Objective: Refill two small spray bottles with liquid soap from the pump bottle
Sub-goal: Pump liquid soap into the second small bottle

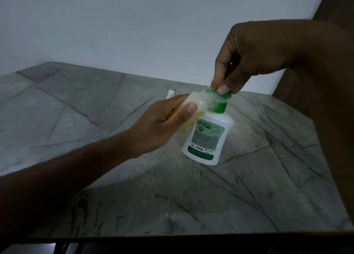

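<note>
A white pump bottle (207, 138) with a green label and green pump head stands on the grey marble table (76, 108). My right hand (254, 56) pinches down on the green pump head (222, 96) from above. My left hand (162, 125) grips a small translucent spray bottle (195, 103) holding yellowish liquid, tilted on its side with its open mouth against the pump nozzle. Foam and bubbles cover the spot where they meet. Just behind my left hand a small white object (170, 93) pokes up; I cannot tell whether it is the other spray bottle.
A plain white wall (134, 33) runs behind the table. A dark wooden panel (337, 2) rises at the right. The table's front edge (172, 234) lies near the bottom, with dark floor below it.
</note>
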